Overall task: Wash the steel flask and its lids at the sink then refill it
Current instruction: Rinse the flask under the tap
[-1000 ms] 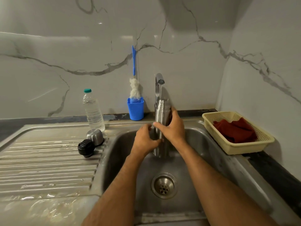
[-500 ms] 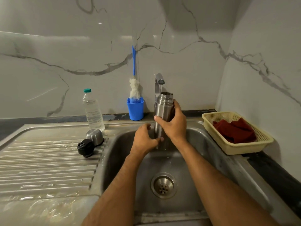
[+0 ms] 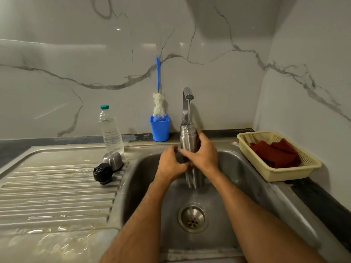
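Under the running tap (image 3: 188, 95), your right hand (image 3: 204, 154) and left hand (image 3: 171, 164) clasp the open flask (image 3: 187, 137), rinsing it; next, scrub inside.

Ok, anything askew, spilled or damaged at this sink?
Nothing stands out. Both hands hold the steel flask upright under the running tap; the steel cap and black lid sit on the wet drainboard, as expected mid-wash.

One head-worn view — looking forward and down, close over the sink (image 3: 247, 168) and wall behind.
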